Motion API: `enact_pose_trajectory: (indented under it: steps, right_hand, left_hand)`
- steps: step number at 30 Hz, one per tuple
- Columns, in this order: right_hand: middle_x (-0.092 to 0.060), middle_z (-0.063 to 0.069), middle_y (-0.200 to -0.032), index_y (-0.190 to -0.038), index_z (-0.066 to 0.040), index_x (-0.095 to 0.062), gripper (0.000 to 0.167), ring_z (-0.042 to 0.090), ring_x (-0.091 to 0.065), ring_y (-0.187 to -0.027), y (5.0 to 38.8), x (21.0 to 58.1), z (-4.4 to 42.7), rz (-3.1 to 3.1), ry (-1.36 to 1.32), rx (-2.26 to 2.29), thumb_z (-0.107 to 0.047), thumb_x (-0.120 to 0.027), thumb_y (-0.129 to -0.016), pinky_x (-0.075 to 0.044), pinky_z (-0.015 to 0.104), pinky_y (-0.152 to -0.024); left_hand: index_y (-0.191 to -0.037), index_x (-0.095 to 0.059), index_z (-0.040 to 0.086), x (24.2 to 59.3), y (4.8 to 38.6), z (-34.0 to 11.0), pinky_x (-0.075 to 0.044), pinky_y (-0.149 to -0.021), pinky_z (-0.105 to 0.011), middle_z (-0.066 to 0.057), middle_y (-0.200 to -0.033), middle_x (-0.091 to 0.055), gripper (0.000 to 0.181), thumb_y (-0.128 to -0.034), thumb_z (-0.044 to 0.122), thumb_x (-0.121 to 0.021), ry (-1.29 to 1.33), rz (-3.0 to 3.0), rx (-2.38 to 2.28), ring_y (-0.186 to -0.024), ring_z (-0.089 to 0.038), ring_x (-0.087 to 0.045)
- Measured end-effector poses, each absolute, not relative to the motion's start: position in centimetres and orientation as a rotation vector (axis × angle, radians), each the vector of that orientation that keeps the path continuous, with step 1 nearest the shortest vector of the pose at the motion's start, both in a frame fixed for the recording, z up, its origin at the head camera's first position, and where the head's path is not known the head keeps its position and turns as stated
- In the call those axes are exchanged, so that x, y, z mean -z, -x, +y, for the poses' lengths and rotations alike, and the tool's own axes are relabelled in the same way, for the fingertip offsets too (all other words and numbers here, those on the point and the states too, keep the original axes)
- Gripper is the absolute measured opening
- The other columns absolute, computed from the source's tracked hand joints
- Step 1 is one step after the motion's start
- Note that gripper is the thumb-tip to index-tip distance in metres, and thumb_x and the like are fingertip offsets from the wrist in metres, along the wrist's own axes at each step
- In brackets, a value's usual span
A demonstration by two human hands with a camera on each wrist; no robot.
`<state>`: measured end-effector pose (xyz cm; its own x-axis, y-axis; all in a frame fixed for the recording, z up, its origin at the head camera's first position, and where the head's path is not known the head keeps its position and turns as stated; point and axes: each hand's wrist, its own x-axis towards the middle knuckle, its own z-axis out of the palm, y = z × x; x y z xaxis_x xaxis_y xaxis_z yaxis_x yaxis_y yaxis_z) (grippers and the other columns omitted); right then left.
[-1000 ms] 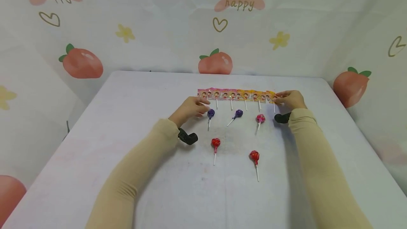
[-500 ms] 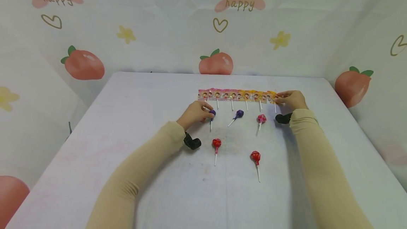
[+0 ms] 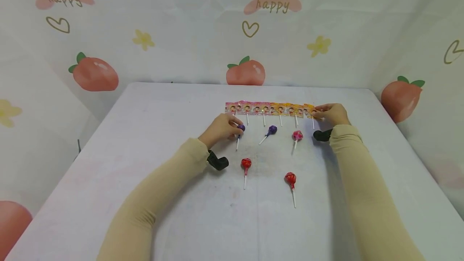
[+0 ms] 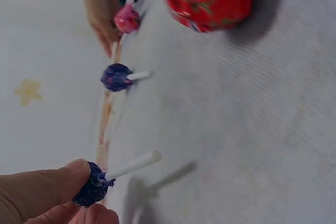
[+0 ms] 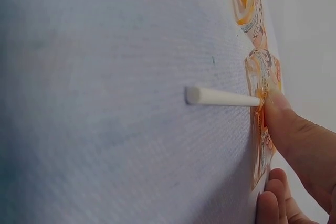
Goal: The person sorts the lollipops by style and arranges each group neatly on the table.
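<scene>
My left hand (image 3: 222,129) pinches the purple-wrapped ball of a lollipop (image 4: 92,188) between thumb and fingers. In the left wrist view its white stick points away from the hand, and its shadow falls on the cloth beside it. At the far right end of a row of flat-wrapped lollipops (image 3: 266,109), my right hand (image 3: 334,113) holds the yellow-orange wrapper of the last lollipop (image 5: 262,72). The thumb lies on that wrapper with the other fingers curled below, and the white stick (image 5: 223,97) sticks out toward the camera.
Between the hands lie a second purple lollipop (image 3: 272,129) and a pink lollipop (image 3: 297,135). Nearer the front are two red lollipops, one left (image 3: 246,163) and one right (image 3: 290,178). The white-covered table (image 3: 174,220) meets a printed backdrop (image 3: 195,23) behind.
My left hand has moved slightly right and toward me from the left end of the row, and has taken hold of the left purple lollipop. My right hand has stayed in place.
</scene>
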<state>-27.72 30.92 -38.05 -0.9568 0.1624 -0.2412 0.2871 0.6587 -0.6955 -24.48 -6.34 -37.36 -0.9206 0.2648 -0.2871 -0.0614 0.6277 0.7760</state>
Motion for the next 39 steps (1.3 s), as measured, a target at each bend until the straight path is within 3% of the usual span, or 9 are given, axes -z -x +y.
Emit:
enact_pose_trajectory:
  steps: [6,16,24,31,39]
  right_hand:
    - [-0.047,0.028,-0.138,-0.133,0.003,-0.054,0.053,0.039,-0.038,-0.125,27.7,38.1,30.8,2.713,-0.371,1.211,-0.027,-0.066,-0.092,-0.027,0.051,-0.105]
    - [-0.049,0.029,-0.135,-0.131,0.005,-0.056,0.052,0.035,-0.042,-0.116,27.5,38.0,31.1,2.766,-0.324,1.163,-0.029,-0.066,-0.092,-0.032,0.043,-0.093]
    - [-0.046,0.026,-0.141,-0.134,0.002,-0.054,0.054,0.036,-0.038,-0.125,27.9,38.2,31.2,2.731,-0.352,1.147,-0.032,-0.065,-0.092,-0.029,0.05,-0.103]
    - [-0.046,0.026,-0.142,-0.134,0.002,-0.054,0.052,0.038,-0.037,-0.127,27.8,38.1,31.0,2.734,-0.356,1.137,-0.03,-0.063,-0.094,-0.027,0.051,-0.106]
    - [-0.047,0.026,-0.141,-0.135,0.002,-0.053,0.052,0.035,-0.038,-0.122,27.5,38.1,30.7,2.724,-0.386,1.18,-0.029,-0.063,-0.094,-0.029,0.049,-0.103]
  left_hand:
    - [-0.112,-0.069,0.01,36.6,23.8,-7.1,-0.051,-0.07,-0.026,-0.008,-0.1,-0.064,0.029,-0.0849,0.018,-0.075,-0.152,2.462,-1.231,-0.078,-0.017,-0.062]
    - [-0.109,-0.067,0.006,37.4,22.9,-8.4,-0.05,-0.065,-0.023,-0.008,-0.095,-0.063,0.03,-0.0829,0.016,-0.077,-0.114,2.438,-1.221,-0.074,-0.016,-0.059]
    - [-0.105,-0.068,0.006,38.5,23.0,-9.1,-0.048,-0.063,-0.023,-0.007,-0.092,-0.064,0.027,-0.0824,0.016,-0.078,-0.189,2.453,-1.215,-0.073,-0.014,-0.056]
    - [-0.104,-0.068,0.008,38.7,23.1,-9.0,-0.044,-0.059,-0.023,-0.005,-0.086,-0.062,0.028,-0.0811,0.019,-0.079,-0.232,2.488,-1.169,-0.065,-0.013,-0.052]
    - [-0.104,-0.069,0.009,38.7,23.1,-9.2,-0.043,-0.06,-0.023,-0.004,-0.085,-0.059,0.029,-0.0803,0.021,-0.08,-0.249,2.514,-1.15,-0.068,-0.013,-0.051]
